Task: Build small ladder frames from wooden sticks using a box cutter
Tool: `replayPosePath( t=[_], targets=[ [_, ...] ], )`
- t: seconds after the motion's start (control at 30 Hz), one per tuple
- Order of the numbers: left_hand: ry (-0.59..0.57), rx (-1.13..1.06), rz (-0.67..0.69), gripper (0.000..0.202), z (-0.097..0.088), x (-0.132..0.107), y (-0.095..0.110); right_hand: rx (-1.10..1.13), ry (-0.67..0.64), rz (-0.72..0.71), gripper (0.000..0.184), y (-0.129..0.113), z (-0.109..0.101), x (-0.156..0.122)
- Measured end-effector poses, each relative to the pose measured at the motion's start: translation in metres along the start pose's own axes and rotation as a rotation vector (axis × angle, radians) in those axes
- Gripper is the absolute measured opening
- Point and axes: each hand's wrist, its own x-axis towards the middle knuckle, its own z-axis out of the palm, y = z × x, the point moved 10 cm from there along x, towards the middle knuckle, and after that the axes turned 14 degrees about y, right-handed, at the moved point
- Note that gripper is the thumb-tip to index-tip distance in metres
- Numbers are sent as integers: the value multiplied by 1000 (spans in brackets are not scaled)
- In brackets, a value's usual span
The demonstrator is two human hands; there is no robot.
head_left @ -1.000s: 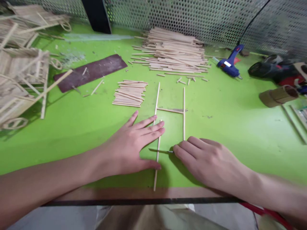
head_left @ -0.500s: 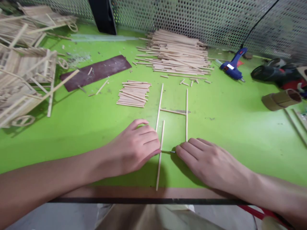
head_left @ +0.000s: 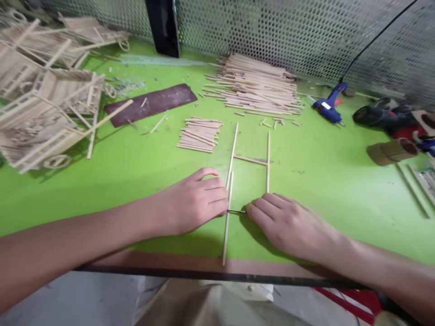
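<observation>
My left hand point(head_left: 200, 201) sits with fingers curled inward at a loose wooden stick point(head_left: 226, 235); whether they pinch it I cannot tell, the thumb being hidden. My right hand point(head_left: 285, 222) is closed around a thin dark tool point(head_left: 237, 211), which reaches leftward to the stick. The stick's near end lies over the brown front edge point(head_left: 163, 261) of the green tabletop point(head_left: 326, 172); its far end lies just beside the left leg of an H-shaped stick frame point(head_left: 249, 160). The frame's right leg ends at my right knuckles. Green surface stretches rightward from that hand to a cardboard tube point(head_left: 390, 151). Beyond my left hand lies a small stack of short sticks point(head_left: 200, 135); farther back, a larger stick pile point(head_left: 254, 83) nears the perforated panel point(head_left: 272, 27).
</observation>
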Motion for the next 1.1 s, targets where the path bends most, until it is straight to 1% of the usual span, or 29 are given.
replayPosePath(
  t=[0.1, 0.17, 0.23, 0.27, 0.3, 0.37, 0.43, 0.5, 0.6, 0.73, 0.97, 1.03, 1.1],
  targets=[
    [-19, 17, 42, 29, -3, -3, 4, -12, 20, -21, 27, -4, 1, 2],
    [-2, 35, 31, 28, -5, -3, 3, -27, 42, -21, 28, -4, -1, 2],
    [22, 44, -30, 27, -5, -2, -1, -41, 59, -16, 27, -4, -3, 0],
    [29, 42, -80, 31, -4, -1, -6, -48, 64, -10, 26, -3, -4, -1],
    [24, 37, -137, 39, -1, -1, -10, -57, 66, -2, 26, -2, -5, -3],
    [-22, 14, -234, 62, 8, -2, -19, -86, 75, 18, 24, 2, -8, -5],
    [-112, -17, -290, 76, 23, -5, -24, -115, 87, 29, 24, 4, -10, -6],
    [-196, -44, -319, 79, 35, -9, -27, -129, 93, 30, 23, 5, -11, -4],
    [-249, -69, -363, 83, 43, -14, -32, -117, 78, 37, 21, 5, -9, -2],
    [-268, -85, -405, 84, 41, -17, -35, -105, 69, 44, 22, 6, -8, -2],
    [-283, -68, -428, 85, 39, -21, -38, -95, 74, 51, 23, 8, -10, -2],
    [-259, -65, -409, 85, 36, -19, -37, -94, 73, 51, 23, 8, -11, -2],
    [-194, -54, -361, 82, 29, -15, -34, -90, 75, 51, 24, 8, -11, -2]
  ],
)
